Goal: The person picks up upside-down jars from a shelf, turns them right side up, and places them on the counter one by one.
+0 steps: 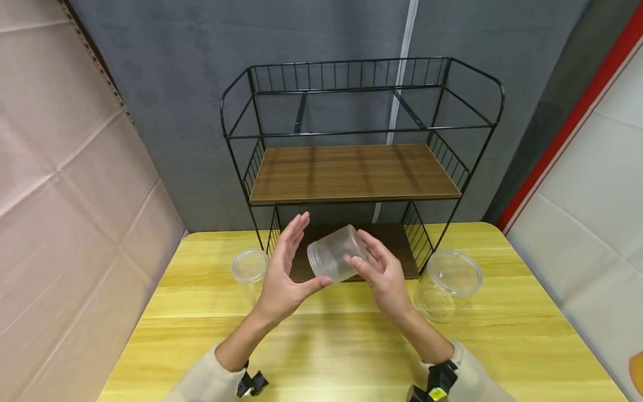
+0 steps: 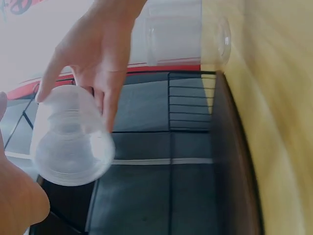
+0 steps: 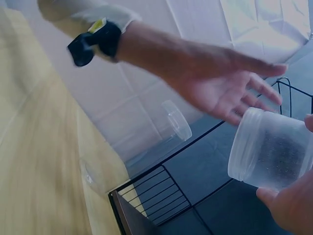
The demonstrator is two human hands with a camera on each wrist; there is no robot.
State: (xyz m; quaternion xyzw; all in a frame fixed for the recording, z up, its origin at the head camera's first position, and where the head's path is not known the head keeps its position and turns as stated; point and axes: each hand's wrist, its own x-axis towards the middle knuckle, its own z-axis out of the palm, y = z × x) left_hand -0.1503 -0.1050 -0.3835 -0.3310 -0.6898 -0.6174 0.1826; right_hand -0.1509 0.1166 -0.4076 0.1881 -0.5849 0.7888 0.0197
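A clear plastic jar (image 1: 335,254) is held tilted in the air before the rack, its ringed end towards the left. My right hand (image 1: 384,273) grips it at the other end, thumb on the near side. Beside the ringed end my left hand (image 1: 282,279) is spread, fingers straight and pointing up. Its thumb lies close under the jar's rim; whether it touches, I cannot tell. In the right wrist view the left palm (image 3: 220,93) faces the jar (image 3: 269,152) and holds nothing. Whether a lid covers the ringed end is unclear.
A black wire rack with a brown wooden shelf (image 1: 356,173) stands at the table's back, a darker board (image 1: 392,237) below. One clear lidded jar (image 1: 250,267) stands left of it, a wider one (image 1: 454,273) right. The table (image 1: 512,335) is light yellow wood.
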